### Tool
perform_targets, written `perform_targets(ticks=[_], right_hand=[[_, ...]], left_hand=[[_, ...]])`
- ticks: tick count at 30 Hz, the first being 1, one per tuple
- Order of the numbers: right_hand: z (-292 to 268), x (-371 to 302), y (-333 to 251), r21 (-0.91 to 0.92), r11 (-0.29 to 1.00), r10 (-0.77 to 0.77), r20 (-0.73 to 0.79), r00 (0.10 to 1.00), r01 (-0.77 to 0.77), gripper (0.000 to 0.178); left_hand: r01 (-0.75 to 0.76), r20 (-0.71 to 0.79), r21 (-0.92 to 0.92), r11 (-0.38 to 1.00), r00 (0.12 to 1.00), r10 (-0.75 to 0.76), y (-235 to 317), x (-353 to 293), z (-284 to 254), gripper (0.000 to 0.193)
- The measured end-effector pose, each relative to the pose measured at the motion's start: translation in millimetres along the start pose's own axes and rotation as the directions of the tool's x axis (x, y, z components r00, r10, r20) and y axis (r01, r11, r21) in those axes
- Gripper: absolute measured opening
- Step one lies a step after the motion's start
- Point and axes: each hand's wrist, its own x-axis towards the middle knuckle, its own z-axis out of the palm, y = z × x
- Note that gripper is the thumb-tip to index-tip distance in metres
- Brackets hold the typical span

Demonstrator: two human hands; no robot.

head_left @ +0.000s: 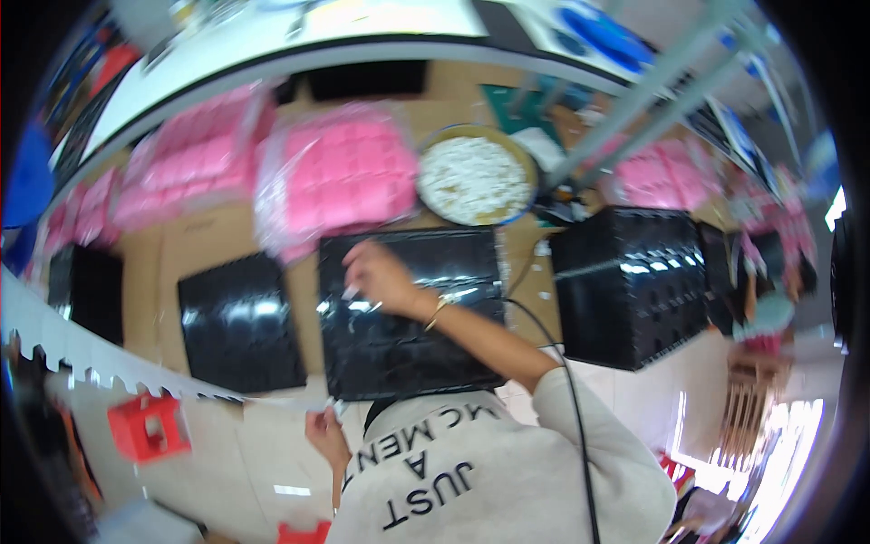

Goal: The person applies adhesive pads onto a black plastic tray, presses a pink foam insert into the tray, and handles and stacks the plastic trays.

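A black glossy panel or box lies flat right in front of me. Over its upper left part is my right hand, with bent fingers and a bracelet at the wrist. A small white piece shows at its fingertips; its kind is too blurred to tell. Just off the near left corner of the black box, my left hand is closed with a small white piece between its fingers. Beyond the box stands a round basin heaped with many small white pieces.
Pink blocks in clear plastic lie behind the box at left. Black boxes stand left and right. A black cable runs down my right side. A red stool is on the floor, and another person sits far right.
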Motion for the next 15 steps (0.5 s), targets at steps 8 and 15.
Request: perform_targets(ticks=[8,15], right_hand=[[-12.9,38.1,33.6,-0.016,0.996,0.086,0.106,0.991,-0.085,0.007],[8.3,55.4,38.0,-0.093,0.996,0.031,0.150,0.988,-0.017,0.006]], left_hand=[[0.015,-0.250,0.298,0.954,0.966,0.062,-33.2,-14.1,-24.1,0.013],[0.086,-0.158,0.177,0.980,0.986,-0.058,-30.9,-25.3,-11.4,0.010]])
